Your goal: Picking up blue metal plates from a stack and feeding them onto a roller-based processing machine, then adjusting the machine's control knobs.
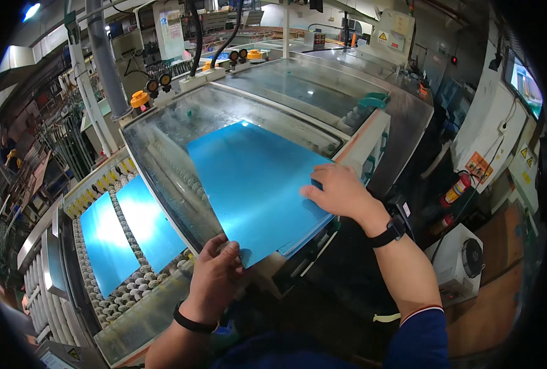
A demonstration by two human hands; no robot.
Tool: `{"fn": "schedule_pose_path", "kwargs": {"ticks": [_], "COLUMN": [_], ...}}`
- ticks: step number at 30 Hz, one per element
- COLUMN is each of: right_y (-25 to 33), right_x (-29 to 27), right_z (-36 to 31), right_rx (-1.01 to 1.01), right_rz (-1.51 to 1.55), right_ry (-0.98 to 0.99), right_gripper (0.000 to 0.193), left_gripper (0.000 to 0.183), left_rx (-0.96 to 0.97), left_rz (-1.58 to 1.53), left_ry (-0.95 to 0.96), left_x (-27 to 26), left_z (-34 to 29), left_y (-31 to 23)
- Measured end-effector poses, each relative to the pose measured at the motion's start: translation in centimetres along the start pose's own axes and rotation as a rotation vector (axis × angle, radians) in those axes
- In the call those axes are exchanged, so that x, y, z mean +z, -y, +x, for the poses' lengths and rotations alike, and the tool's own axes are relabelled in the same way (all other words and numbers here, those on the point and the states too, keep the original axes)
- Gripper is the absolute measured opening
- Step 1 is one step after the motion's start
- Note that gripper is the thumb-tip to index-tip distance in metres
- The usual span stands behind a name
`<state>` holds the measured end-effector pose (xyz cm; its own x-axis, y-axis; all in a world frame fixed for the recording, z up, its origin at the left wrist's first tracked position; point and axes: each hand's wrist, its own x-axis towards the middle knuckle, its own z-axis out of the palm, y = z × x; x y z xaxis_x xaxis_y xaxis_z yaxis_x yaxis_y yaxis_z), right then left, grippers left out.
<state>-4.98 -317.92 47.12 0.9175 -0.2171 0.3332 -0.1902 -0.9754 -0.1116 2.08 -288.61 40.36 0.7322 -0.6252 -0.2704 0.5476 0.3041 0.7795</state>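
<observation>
A smooth blue sheet (261, 178) lies tilted across the top of a glass-covered machine in front of me. More blue edges show beneath its near right side, so it seems to lie on at least one other sheet. My left hand (217, 273) grips the near left corner, thumb on top and fingers bent around the edge. At the right edge, my right hand (344, 192) has its thumb over the sheet and its fingers curled at the rim. Two further blue sheets, a left one (107, 246) and a right one (149, 224), rest flat on the rollers at left.
The roller conveyor (104, 315) runs along the left, beside the machine's glass cover (175, 117). Gauges (158, 83) and an orange knob (139, 98) stand at its back edge. At right are a fire extinguisher (456, 187) and a white fan unit (461, 261).
</observation>
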Motion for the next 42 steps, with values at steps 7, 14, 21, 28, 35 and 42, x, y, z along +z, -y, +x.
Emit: {"fn": "schedule_pose_path", "kwargs": {"ticks": [7,14,21,28,35,42], "right_y": [-5.2,-4.4,-4.8,-6.9,-5.1,-5.8], "right_x": [0.2,0.5,2.1,3.2,1.6,2.2], "right_z": [0.9,1.0,0.4,0.8,1.8,1.4], "right_rx": [0.227,0.344,0.253,0.11,0.205,0.193], "right_rz": [0.135,0.138,0.188,0.174,0.264,0.238], "right_ry": [-0.074,0.019,-0.174,-0.194,-0.065,-0.099], "right_gripper": [0.055,0.055,0.044,0.048,0.05,0.048], "left_gripper": [0.03,0.019,0.022,0.029,0.03,0.027], "left_rx": [0.014,-0.008,0.031,0.069,0.056,0.062], "left_rz": [-0.084,-0.141,-0.099,0.0,-0.001,-0.015], "left_ry": [0.035,0.011,-0.002,0.055,0.051,-0.005], "left_x": [1.4,-3.3,-2.4,-1.4,-1.6,-2.3], "left_z": [-1.2,-2.6,-2.9,-4.1,-4.8,-4.9], "left_y": [-0.6,0.6,1.4,2.2,1.4,1.0]}}
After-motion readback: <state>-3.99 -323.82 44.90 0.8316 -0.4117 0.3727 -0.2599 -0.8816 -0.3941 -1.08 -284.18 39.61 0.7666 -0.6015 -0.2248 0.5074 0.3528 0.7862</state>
